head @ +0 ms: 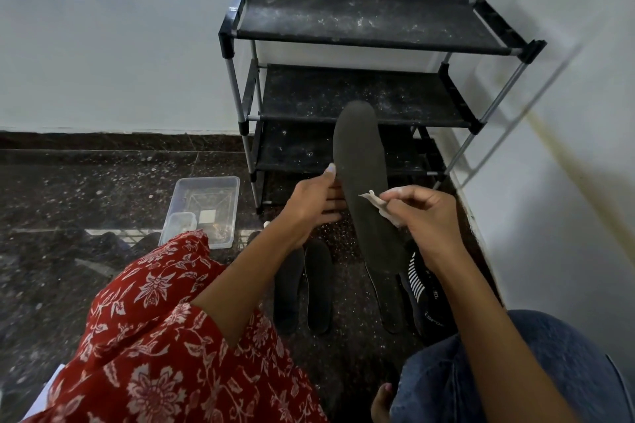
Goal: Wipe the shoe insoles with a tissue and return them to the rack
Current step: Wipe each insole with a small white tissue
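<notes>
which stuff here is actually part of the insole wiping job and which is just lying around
Part of the job:
- held insole, gripped by the left hand
- tissue, pinched in the right hand
- pair of insoles on the floor
- printed insole on the floor
- shoe rack

Just lying about:
- clear plastic tub
- small container inside it

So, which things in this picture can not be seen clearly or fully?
- Held insole, head view: its underside faces away, and the right hand with the tissue covers part of its edge.
- Left hand: its fingertips go behind the insole, so the grip is partly hidden.
- Insoles on the floor: the left forearm covers part of one.
- Printed insole: lettering too small to read.
- Clear plastic tray: contents too small to identify.
</notes>
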Demonstrator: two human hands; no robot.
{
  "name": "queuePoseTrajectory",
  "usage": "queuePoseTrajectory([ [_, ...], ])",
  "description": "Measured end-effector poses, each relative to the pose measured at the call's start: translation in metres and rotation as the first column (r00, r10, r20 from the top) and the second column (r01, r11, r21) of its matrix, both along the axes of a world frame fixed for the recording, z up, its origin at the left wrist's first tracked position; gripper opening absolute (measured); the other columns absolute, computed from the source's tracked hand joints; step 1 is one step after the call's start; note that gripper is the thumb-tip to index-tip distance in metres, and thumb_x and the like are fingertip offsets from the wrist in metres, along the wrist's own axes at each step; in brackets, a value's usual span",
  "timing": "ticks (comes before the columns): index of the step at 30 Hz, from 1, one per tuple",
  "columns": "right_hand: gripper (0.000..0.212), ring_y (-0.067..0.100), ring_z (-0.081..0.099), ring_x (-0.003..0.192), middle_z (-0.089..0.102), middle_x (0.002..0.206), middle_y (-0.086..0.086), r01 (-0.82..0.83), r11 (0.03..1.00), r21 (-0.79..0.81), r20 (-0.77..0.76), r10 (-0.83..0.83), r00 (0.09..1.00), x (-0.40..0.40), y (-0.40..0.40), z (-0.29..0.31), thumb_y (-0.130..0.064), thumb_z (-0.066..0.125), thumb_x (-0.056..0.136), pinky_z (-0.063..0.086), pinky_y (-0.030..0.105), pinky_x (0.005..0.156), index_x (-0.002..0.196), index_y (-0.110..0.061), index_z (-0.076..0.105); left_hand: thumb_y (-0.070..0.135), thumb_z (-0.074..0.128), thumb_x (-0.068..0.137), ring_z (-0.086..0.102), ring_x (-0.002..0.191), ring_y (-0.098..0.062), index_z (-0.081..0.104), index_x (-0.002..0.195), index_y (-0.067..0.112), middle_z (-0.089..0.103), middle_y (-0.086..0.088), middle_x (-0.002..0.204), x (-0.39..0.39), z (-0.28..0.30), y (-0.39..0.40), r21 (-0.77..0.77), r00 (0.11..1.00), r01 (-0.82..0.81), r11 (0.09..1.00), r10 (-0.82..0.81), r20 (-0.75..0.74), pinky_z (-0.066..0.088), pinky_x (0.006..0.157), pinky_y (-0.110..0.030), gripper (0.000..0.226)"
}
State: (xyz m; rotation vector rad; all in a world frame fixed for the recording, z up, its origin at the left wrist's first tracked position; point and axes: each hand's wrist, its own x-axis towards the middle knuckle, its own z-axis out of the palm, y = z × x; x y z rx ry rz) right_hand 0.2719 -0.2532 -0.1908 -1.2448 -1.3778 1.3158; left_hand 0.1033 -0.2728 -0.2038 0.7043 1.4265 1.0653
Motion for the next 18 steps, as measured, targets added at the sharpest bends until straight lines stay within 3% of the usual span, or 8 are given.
queuePoseTrajectory([
  [1,0.023,0.016,0.06,0.065,0.068,0.069,0.01,-0.015,1.0,0.018,0.029,0.015,0.999,-0.001,-0.001,-0.001,0.005,0.067,0.075,0.051,0.024,0.062,0.069,-0.016,0.073,0.038,0.037,0.1,0.066,0.102,-0.022,0.061,0.114,0.01,0.069,-0.008,0.106,0.001,0.003,0.0,0.03,0.985,0.005,1.0,-0.01,0.175,0.054,0.086,-0.035,0.04],
  [3,0.025,0.016,0.059,0.063,0.068,0.067,0.01,-0.052,0.998,0.037,0.074,0.049,0.996,-0.002,-0.002,-0.002,0.005,0.067,0.075,0.05,0.025,0.061,0.069,-0.018,0.073,0.025,0.04,0.1,0.064,0.105,-0.026,0.057,0.121,0.004,0.066,-0.015,0.115,0.004,0.007,-0.001,0.098,0.947,0.009,0.995,-0.04,0.32,0.054,0.088,-0.036,0.034],
  [7,0.029,0.015,0.058,0.061,0.068,0.067,0.012,-0.107,0.993,0.047,0.162,0.099,0.982,-0.002,-0.003,-0.004,0.003,0.069,0.073,0.049,0.026,0.06,0.064,-0.024,0.073,-0.002,0.034,0.099,0.065,0.096,-0.024,0.053,0.123,-0.003,0.066,-0.015,0.109,0.003,0.002,0.0,0.163,0.954,-0.051,0.985,0.0,0.301,0.056,0.083,-0.032,0.03],
  [12,0.027,0.019,0.066,0.071,0.071,0.072,0.002,-0.091,0.994,0.068,0.199,0.076,0.977,-0.001,-0.001,-0.005,0.0,0.068,0.074,0.054,0.031,0.07,0.067,-0.025,0.073,-0.003,0.037,0.098,0.066,0.094,-0.02,0.058,0.113,0.002,0.067,-0.011,0.105,0.003,-0.002,-0.001,0.177,0.973,-0.02,0.984,-0.021,0.231,0.057,0.082,-0.03,0.026],
  [15,0.022,0.009,0.064,0.066,0.069,0.073,0.0,-0.015,0.984,0.179,0.173,-0.016,0.985,-0.003,0.001,-0.007,-0.001,0.069,0.077,0.051,0.02,0.064,0.077,-0.022,0.073,-0.005,0.04,0.096,0.066,0.093,-0.018,0.058,0.115,0.001,0.068,-0.01,0.103,0.005,-0.006,-0.003,0.16,0.976,0.018,0.987,-0.053,0.211,0.056,0.082,-0.03,0.027],
  [18,0.02,0.002,0.063,0.075,0.068,0.087,-0.003,-0.029,0.929,0.369,0.244,-0.067,0.967,-0.01,-0.001,-0.01,0.0,0.068,0.079,0.049,0.012,0.068,0.091,-0.015,0.071,-0.009,0.042,0.094,0.068,0.088,-0.016,0.058,0.117,-0.001,0.068,-0.01,0.099,0.009,-0.008,-0.003,0.16,0.967,0.065,0.985,-0.102,0.235,0.057,0.08,-0.028,0.029],
])
